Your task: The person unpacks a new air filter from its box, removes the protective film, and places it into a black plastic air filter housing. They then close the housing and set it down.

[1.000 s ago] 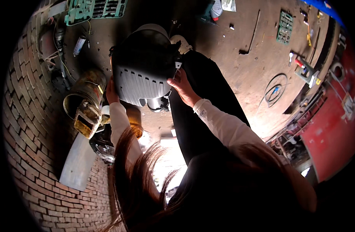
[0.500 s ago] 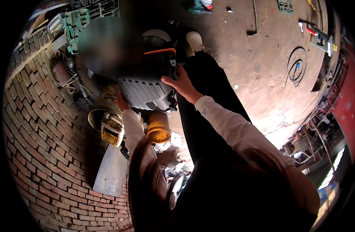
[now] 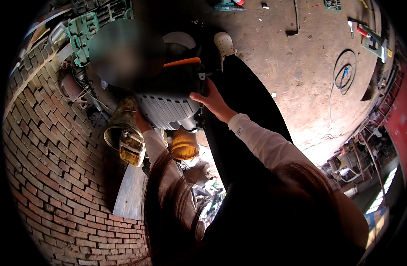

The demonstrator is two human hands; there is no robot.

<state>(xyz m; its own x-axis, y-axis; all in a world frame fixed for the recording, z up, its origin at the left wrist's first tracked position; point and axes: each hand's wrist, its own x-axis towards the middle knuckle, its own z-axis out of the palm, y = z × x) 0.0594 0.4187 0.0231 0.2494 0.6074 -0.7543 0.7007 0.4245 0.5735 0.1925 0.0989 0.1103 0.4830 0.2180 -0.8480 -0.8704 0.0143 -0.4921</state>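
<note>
A dark grey ribbed plastic box (image 3: 168, 110) with an orange strip (image 3: 182, 62) along its far edge is held between my two hands. Against its left side rests my left hand (image 3: 142, 120), its fingers partly hidden in shadow. My right hand (image 3: 213, 102) grips the right side by a metal clip, thumb laid over the near face and the other fingers behind. A round blurred patch covers much of the box's far left part, so what lies there cannot be made out.
Left below the box stand a dirty metal bucket (image 3: 119, 122), a grimy yellowish container (image 3: 131, 150) and an orange-brown bucket (image 3: 185, 148). A green tool case (image 3: 81, 37) lies by the brick wall (image 3: 57, 146). A coiled cable (image 3: 345, 73) and a drill (image 3: 229, 7) are on the floor.
The box has tilted slightly, and its orange strip now shows at a different angle. Both hands keep their hold. The view has shifted a little.
</note>
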